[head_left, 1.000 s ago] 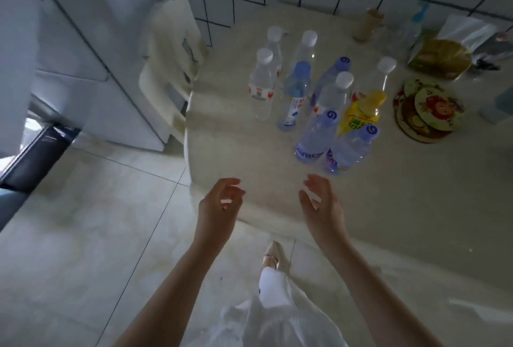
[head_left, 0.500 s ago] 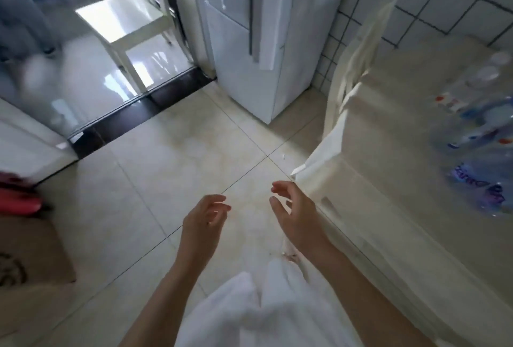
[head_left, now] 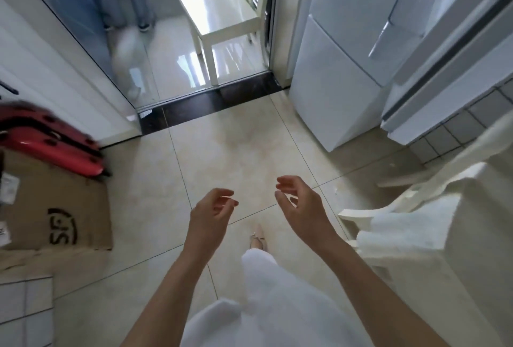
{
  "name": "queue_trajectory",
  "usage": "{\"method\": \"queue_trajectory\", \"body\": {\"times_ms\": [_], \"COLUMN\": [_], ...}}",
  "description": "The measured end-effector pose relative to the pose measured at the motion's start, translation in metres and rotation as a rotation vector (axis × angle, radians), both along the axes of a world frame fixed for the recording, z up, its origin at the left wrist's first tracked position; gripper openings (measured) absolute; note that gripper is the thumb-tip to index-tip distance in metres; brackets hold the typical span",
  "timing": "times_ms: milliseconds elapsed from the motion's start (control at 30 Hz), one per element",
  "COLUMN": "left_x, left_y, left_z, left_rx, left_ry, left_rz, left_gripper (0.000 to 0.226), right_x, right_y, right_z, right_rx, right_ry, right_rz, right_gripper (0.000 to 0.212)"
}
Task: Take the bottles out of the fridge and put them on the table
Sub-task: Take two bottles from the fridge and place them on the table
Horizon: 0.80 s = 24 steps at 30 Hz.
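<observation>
Beige floor [head_left: 244,152], 1 fridge [head_left: 341,74]; 2 loosely curled, empty hands: left hand [head_left: 212,212], right hand [head_left: 301,207].

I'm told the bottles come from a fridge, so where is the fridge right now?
In the head view the white fridge stands at upper right, just right of the doorway with the white chair, ahead of both empty hands.

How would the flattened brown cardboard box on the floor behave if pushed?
The flattened brown cardboard box would probably slide easily on the glossy tiled floor. It looks light, and lying flat it is unlikely to tip, though it may bend if lifted.
</observation>
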<state>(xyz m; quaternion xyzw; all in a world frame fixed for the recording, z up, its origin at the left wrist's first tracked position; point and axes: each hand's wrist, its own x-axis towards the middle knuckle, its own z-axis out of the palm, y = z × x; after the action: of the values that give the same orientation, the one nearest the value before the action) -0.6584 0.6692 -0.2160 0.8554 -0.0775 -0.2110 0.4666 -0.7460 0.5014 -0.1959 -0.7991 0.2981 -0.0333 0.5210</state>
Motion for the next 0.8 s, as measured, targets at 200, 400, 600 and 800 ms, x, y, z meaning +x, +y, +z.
{"method": "queue_trajectory", "body": {"times_ms": [200, 400, 600, 800], "left_x": [0.105, 0.187, 0.270, 0.378], "left_y": [-0.057, -0.121, -0.195, -0.275], "left_z": [0.017, 0.029, 0.033, 0.045], "left_rx": [0.024, -0.016, -0.055, -0.073], "left_ry": [0.007, -0.016, -0.014, -0.019], "left_rz": [-0.064, -0.101, -0.231, -0.391], "left_gripper": [0.013, 0.012, 0.012, 0.015], "right_x": [0.107, 0.182, 0.247, 0.328], "right_y": [-0.063, -0.113, -0.157, -0.217], "right_z": [0.025, 0.046, 0.048, 0.050], "right_rx": [-0.075, -0.082, -0.069, -0.065], "right_ry": [-0.013, -0.068, -0.107, -0.087], "right_rz": [0.072, -0.043, -0.225, -0.423], "right_gripper": [0.029, 0.029, 0.027, 0.026]}}
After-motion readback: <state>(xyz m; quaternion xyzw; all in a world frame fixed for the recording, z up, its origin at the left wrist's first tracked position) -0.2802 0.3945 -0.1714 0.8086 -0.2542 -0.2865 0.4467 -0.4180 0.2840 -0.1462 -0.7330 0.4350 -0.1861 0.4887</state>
